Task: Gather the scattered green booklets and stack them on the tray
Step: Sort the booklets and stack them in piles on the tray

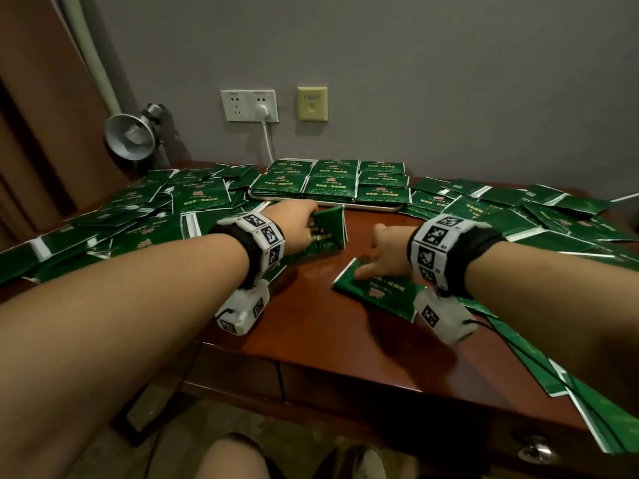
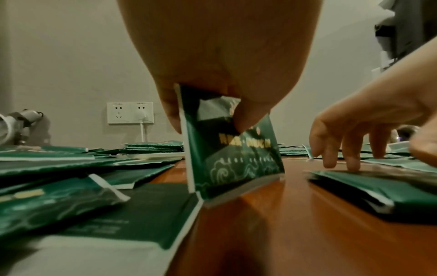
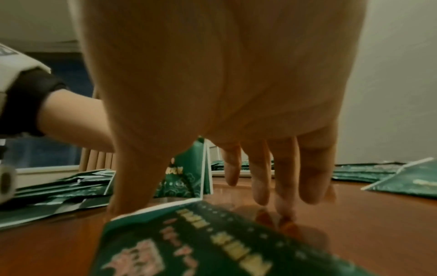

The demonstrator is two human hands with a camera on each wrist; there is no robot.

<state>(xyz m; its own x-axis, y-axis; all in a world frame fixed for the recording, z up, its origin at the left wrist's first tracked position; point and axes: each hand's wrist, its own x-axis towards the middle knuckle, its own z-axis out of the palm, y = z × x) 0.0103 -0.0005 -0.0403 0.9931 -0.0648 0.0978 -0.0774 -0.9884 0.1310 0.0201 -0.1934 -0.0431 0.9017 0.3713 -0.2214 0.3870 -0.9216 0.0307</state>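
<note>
Green booklets are scattered in heaps on the left (image 1: 138, 216) and right (image 1: 518, 216) of the brown table. At the back stands a tray (image 1: 345, 206) carrying neat stacks of booklets (image 1: 332, 183). My left hand (image 1: 301, 224) grips a small bundle of booklets (image 1: 328, 229) upright, its lower edge on the table; the left wrist view shows thumb and fingers pinching that bundle (image 2: 231, 155). My right hand (image 1: 375, 266) has straight fingers resting on a booklet (image 1: 377, 292) lying flat mid-table. In the right wrist view this flat booklet (image 3: 189, 239) lies under my right hand (image 3: 236, 186).
A metal desk lamp (image 1: 133, 136) stands at the back left. Wall sockets (image 1: 249, 106) with a white plug and cord sit behind the tray. Bare wood (image 1: 311, 316) shows between my arms. Booklets overhang the table's front right edge (image 1: 587, 409).
</note>
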